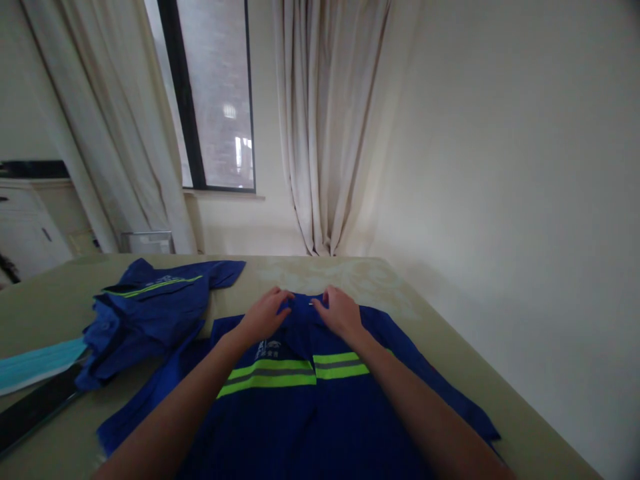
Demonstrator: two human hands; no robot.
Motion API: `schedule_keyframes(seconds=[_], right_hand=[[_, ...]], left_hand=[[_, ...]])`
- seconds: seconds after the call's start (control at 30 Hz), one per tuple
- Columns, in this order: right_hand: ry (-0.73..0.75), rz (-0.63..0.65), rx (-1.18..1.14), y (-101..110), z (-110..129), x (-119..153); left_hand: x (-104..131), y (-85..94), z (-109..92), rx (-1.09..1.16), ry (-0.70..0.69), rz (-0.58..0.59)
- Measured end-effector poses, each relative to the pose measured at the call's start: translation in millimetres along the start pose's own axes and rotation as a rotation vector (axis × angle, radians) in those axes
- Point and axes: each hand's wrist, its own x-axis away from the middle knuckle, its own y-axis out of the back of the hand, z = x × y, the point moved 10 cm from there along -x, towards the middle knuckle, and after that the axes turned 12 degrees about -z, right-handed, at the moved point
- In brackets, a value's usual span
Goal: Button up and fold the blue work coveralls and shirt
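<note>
A dark blue work jacket (360, 407) lies spread on the table, front side up, with yellow-green and grey reflective bands across the chest and a pale printed logo on its left part. Both hands are at its collar (301, 311). My left hand (267, 313) has curled fingers and thumb gripping the collar's left side. On the opposite side, my right hand (341, 312) holds the collar's edge in a similar pinch. My forearms cross over the chest and hide parts of the bands. The sleeves reach out to either side.
A second blue garment (150, 320) lies crumpled on the table (500, 380) at left. Beside it are a light blue face mask (40, 365) and a dark flat object (37, 407). A wall (525, 200) borders the right side; curtains (325, 133) and a window stand behind.
</note>
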Motion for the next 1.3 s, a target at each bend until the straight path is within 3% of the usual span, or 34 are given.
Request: schedule_keyframes(seconds=[0.1,0.17,0.27,0.37,0.53,0.7,0.87,1.07,1.3], right_hand=[[0.009,0.197,0.079,-24.9,17.8,47.6],[0.002,0.193,0.105,-29.2,21.0,66.3],[-0.047,0.131,0.053,-31.4,13.3,72.3],[-0.144,0.085,-0.189,-37.0,-3.7,64.5],[-0.229,0.007,-0.716,-40.8,-24.6,50.7],[-0.286,0.002,-0.896,-45.0,-39.3,43.0],[-0.313,0.028,-0.958,-53.6,-43.4,39.1],[-0.300,0.056,-0.927,-58.7,-41.4,40.1],[-0.276,0.084,-0.904,-55.3,-37.6,41.0]], left_hand=[[34.7,-28.5,-8.5,0.046,-0.041,0.254],[53.3,-34.8,-10.3,0.006,-0.042,0.331],[61.2,-32.4,-12.9,-0.083,-0.013,0.269],[53.0,-34.7,-14.5,-0.134,0.051,0.145],[33.8,-61.6,-6.3,-0.214,0.259,0.052],[16.2,-76.0,-14.4,-0.192,0.252,-0.035],[11.7,-67.7,-23.7,-0.111,0.183,-0.133],[14.0,-79.5,-42.4,-0.002,0.037,0.023],[12.3,-83.8,-35.6,0.079,0.049,0.092]])
